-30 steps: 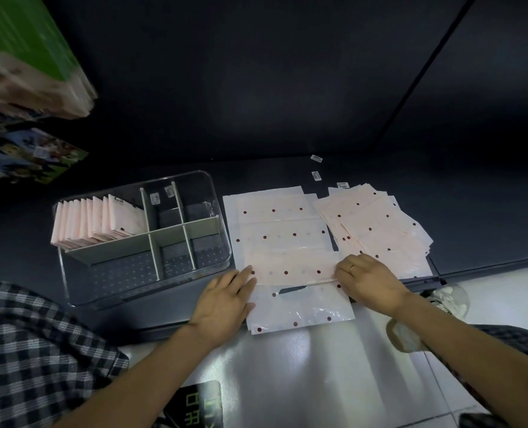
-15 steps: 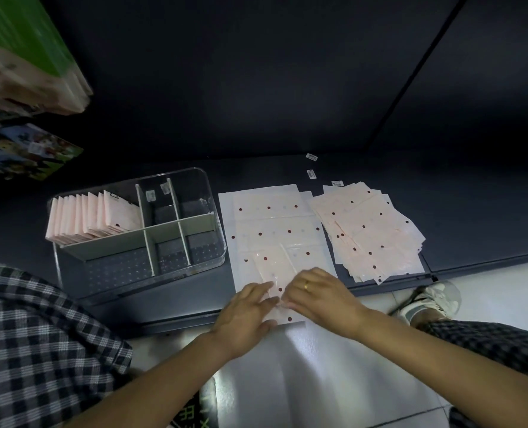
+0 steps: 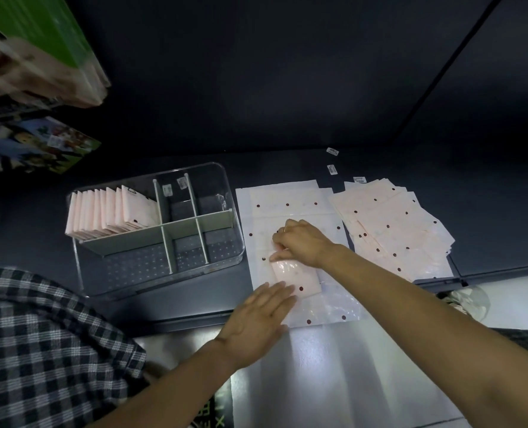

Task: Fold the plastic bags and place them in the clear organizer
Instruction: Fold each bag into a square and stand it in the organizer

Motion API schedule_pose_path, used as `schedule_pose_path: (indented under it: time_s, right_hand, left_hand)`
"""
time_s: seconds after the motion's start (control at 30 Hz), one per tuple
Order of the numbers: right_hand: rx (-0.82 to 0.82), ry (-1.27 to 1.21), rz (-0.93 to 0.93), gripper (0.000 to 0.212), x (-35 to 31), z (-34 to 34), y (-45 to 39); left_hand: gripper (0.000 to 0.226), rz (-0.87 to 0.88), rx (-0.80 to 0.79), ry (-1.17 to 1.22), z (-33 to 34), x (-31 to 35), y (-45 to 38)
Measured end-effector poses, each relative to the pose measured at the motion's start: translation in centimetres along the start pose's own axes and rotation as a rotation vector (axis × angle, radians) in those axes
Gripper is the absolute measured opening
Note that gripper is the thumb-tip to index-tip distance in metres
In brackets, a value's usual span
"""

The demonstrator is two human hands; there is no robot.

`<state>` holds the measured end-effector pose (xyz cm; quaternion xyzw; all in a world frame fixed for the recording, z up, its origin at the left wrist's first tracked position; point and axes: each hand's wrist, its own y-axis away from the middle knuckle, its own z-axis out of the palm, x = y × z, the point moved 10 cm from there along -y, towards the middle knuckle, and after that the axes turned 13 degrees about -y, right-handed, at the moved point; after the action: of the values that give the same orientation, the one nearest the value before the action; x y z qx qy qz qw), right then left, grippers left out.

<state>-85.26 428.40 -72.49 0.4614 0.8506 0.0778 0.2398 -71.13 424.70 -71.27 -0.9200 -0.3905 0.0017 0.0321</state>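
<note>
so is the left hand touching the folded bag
Touching: the head view shows the left hand lying flat, its fingertips overlapping the folded bag's near edge.

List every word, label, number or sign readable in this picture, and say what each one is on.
Nothing here reads as clear text.
Small white stickers on the dark shelf: print too small to read.
Stickers inside the clear organizer: too small to read.
Green characters on a dark item at the bottom edge: cut off, unreadable.
Colourful package at left: blurred, no legible text.
Dotted plastic bags: only dots, no words visible.
</note>
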Motion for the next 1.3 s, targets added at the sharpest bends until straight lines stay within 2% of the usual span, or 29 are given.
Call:
schedule_pose_path:
  time_s: [0.07, 0.17, 0.23, 0.3, 0.4, 0.5, 0.7, 0.87, 0.97, 1.1, 1.3]
  right_hand:
    - [0.072, -0.014, 0.012, 0.040, 0.1, -0.2, 0.1]
    - [0.314, -0.072, -0.015, 0.035, -0.6, -1.7, 2.3]
    - [0.464, -0.100, -0.085, 0.025, -1.9, -1.9, 5.2]
    - [0.547, -0.066, -0.175, 0.023, -3.3, -0.6, 8.4]
    - [0.463, 0.026, -0.269, 0.038, -4.5, 3.9, 12.1]
    - [0.311, 0.181, -0.209, 0.054, -3.4, 7.3, 13.6]
    - [0.223, 0.196, -0.090, 0.056, -0.8, 7.7, 14.7]
    - [0.275, 0.152, -0.068, 0.050, -0.1, 5.8, 15.7]
    - [0.411, 0.091, -0.089, 0.028, -0.5, 3.5, 15.3]
    - [0.454, 0.058, -0.091, 0.035, -1.4, 2.0, 13.3]
    - [0.297, 0.188, -0.133, 0.059, -2.6, 3.2, 11.0]
  left_hand:
    - [0.062, 0.062, -0.086, -0.076, 1.5, 0.5, 0.3]
    - [0.063, 0.086, -0.139, -0.135, 2.3, 0.2, 0.5]
    - [0.057, 0.078, -0.166, -0.164, 2.6, -0.1, 0.4]
    - [0.058, 0.114, -0.157, -0.209, 2.8, 0.2, 0.2]
    - [0.064, 0.093, -0.184, -0.149, 3.2, 0.1, 0.2]
    - [0.067, 0.058, -0.224, -0.171, 3.4, -0.2, 0.2]
    - [0.061, 0.108, -0.285, -0.157, 4.9, -0.7, 0.6]
    - [0.064, 0.106, -0.320, -0.133, 4.9, -1.6, 1.2]
    - [0.068, 0.084, -0.326, -0.068, 4.6, -1.6, 1.2]
    - [0.074, 0.047, -0.296, 0.033, 4.1, -1.9, 1.0]
    - [0.071, -0.024, -0.248, 0.137, 3.8, -2.5, 0.1]
